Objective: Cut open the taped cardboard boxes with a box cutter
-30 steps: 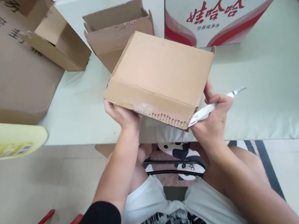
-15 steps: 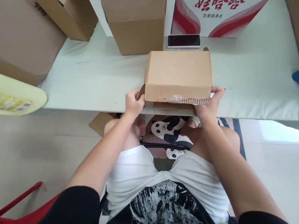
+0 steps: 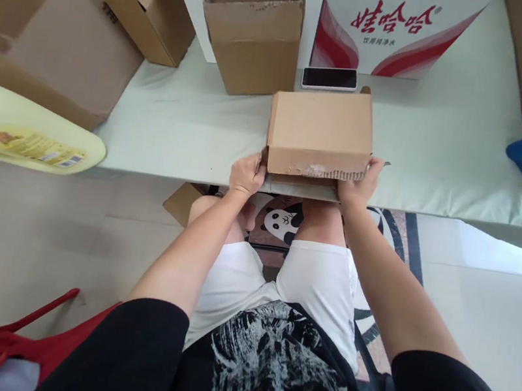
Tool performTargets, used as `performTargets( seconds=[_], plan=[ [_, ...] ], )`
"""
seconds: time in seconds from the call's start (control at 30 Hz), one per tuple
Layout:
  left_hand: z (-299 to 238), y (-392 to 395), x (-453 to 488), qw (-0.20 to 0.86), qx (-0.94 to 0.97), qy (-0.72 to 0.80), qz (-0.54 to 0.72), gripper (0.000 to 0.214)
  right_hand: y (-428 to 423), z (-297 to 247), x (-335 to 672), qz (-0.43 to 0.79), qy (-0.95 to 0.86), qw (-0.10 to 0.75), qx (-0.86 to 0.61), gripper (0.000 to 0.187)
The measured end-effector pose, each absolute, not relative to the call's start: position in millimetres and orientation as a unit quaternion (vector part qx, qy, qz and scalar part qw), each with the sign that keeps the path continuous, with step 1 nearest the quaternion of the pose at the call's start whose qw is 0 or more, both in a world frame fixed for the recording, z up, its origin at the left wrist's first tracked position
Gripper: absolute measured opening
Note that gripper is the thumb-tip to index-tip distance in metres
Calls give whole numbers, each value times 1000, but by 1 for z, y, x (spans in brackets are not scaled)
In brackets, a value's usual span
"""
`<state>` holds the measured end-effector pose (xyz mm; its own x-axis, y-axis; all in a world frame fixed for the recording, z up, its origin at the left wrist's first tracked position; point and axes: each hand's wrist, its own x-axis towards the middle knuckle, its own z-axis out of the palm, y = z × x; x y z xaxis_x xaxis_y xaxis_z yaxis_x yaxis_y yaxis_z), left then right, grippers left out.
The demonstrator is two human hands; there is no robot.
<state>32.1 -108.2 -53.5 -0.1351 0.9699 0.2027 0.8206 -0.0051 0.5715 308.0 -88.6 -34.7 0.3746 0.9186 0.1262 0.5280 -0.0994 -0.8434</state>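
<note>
Since 1 second ago, the small brown box has gone down and away from the body, and the phone behind it can be seen now. The box is at the near edge of the table; I can't tell if it sits flat. The left hand pinches its near left corner. The right hand is closed on its near right corner, and a thin dark tip pokes out past the fingers. To do this well, hold the 2 sides level, squeeze softly so the card won't bend, and keep that tip away from skin. The 2 arms reach straight out, elbows wide, with the wrists low by the table edge.
</note>
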Motion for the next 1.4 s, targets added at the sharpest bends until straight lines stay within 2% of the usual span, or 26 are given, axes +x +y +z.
performTargets(
  seconds=[0.27,0.37,0.47,0.57,0.73,0.83,0.9,0.97,1.07,1.27,1.4],
  plan=[
    [-57,-108,28,123,645,701,276,20,-87,-60,325,230,-527,503,-645,36],
    [-60,-108,24,133,640,698,292,22,-86,-69,331,220,-526,521,-635,37],
    [-60,-112,22,150,639,687,313,30,-88,-70,332,204,-523,544,-624,42],
    [-55,-122,21,184,645,664,330,42,-91,-66,329,196,-528,558,-610,37],
    [-25,-140,-1,333,686,578,289,53,-92,-61,324,202,-545,553,-597,33],
    [3,-139,-33,443,675,536,247,66,-90,-61,323,205,-554,549,-592,39],
    [19,-130,-51,536,581,529,310,80,-88,-61,323,201,-560,547,-589,47],
    [29,-113,-60,565,501,533,382,88,-87,-62,323,194,-566,544,-588,53],
    [34,-78,-51,505,453,567,467,75,-85,-64,323,187,-576,536,-588,57],
    [35,-13,-11,561,469,569,376,50,-85,-66,326,182,-588,524,-589,61],
    [33,-2,-6,589,456,571,345,48,-86,-65,327,184,-595,510,-594,56]
  ],
)
